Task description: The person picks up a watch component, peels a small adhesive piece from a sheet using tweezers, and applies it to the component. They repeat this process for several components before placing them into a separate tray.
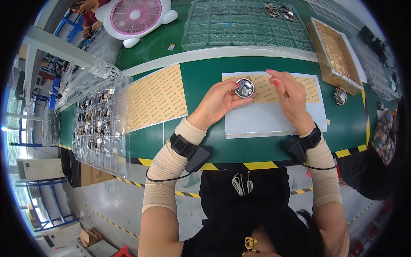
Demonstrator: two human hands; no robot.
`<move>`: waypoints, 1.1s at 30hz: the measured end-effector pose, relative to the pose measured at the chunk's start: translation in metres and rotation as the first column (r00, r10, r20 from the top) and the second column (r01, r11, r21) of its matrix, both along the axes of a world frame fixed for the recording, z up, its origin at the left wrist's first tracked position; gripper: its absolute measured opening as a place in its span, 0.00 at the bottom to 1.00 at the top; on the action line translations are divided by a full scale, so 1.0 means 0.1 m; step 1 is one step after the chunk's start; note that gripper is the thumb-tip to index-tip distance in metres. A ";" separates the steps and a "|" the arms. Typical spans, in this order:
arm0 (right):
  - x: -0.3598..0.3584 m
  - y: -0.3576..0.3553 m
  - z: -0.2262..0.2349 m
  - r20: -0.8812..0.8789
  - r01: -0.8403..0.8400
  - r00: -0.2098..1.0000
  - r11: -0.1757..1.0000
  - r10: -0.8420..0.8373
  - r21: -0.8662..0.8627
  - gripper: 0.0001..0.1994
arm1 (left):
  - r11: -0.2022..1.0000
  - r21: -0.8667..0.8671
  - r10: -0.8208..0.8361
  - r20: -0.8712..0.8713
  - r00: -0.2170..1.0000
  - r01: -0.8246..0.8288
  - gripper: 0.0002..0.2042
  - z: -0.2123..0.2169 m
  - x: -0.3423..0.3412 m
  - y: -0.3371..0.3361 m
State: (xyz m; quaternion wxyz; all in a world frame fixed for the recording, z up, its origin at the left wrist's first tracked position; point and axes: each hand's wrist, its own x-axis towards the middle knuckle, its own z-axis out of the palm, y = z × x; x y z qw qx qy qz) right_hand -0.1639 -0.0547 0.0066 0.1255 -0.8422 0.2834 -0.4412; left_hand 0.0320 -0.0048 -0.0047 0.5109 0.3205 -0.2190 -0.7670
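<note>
A round electronic module (245, 88) with a silvery rim and small parts inside is gripped at its edge by the thumb and fingers of my left hand (217, 100). To its right, my right hand (292, 96) hovers over a sheet (274, 122) with a tan, green-printed adhesive strip (311, 89) and a pale lower part. Its fingers are curled, thumb and index drawn close together; anything between them is too small to make out. Another tan sheet with green print (158, 100) lies left of my left hand.
At left, a clear compartment tray (122, 147) holds several round modules. A larger clear tray (248, 28) and a pink-and-white fan (136, 17) stand at the back. A cardboard box (327, 64) with small tan pieces is at right, beside another module (341, 96). Another person (92, 15) sits far left.
</note>
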 end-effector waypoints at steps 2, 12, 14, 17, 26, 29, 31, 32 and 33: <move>-0.04 0.01 0.06 0.126 -0.034 0.992 0.992 0.019 0.123 0.08 | 1.000 0.001 0.020 -0.007 1.000 -0.020 0.16 0.00 -0.01 -0.01; -0.18 -0.03 0.09 0.512 -0.467 0.859 0.417 0.003 0.780 0.10 | 0.998 -0.041 0.046 -0.035 0.998 -0.048 0.16 -0.03 0.02 -0.01; -0.11 -0.02 0.03 0.600 -0.546 0.800 0.425 0.009 0.722 0.09 | 0.998 -0.031 0.051 -0.046 0.998 -0.053 0.16 -0.04 0.02 -0.01; -0.05 0.03 0.03 0.442 -0.398 0.893 0.600 0.082 0.694 0.07 | 0.998 -0.027 0.050 -0.044 0.998 -0.052 0.16 -0.05 0.02 -0.01; -0.03 0.06 0.03 0.446 -0.380 0.894 0.603 0.045 0.701 0.06 | 0.999 -0.016 0.036 0.004 0.999 -0.036 0.16 -0.03 0.01 0.00; -0.05 -0.01 0.04 0.463 -0.383 0.885 0.489 -0.050 0.784 0.06 | 1.000 -0.025 0.013 0.034 0.999 -0.012 0.17 -0.02 0.02 0.00; -0.06 -0.02 0.04 0.466 -0.385 0.879 0.428 -0.099 0.817 0.07 | 0.999 -0.046 -0.008 0.076 0.997 0.011 0.18 -0.02 0.02 0.00; -0.05 -0.02 0.04 0.497 -0.427 0.859 0.362 -0.123 0.828 0.07 | 0.999 -0.046 -0.009 0.075 0.997 0.013 0.18 -0.02 0.01 0.00; -0.04 -0.02 0.04 0.526 -0.470 0.837 0.295 -0.149 0.832 0.07 | 0.999 -0.045 -0.023 0.080 0.997 0.027 0.17 -0.01 0.00 0.01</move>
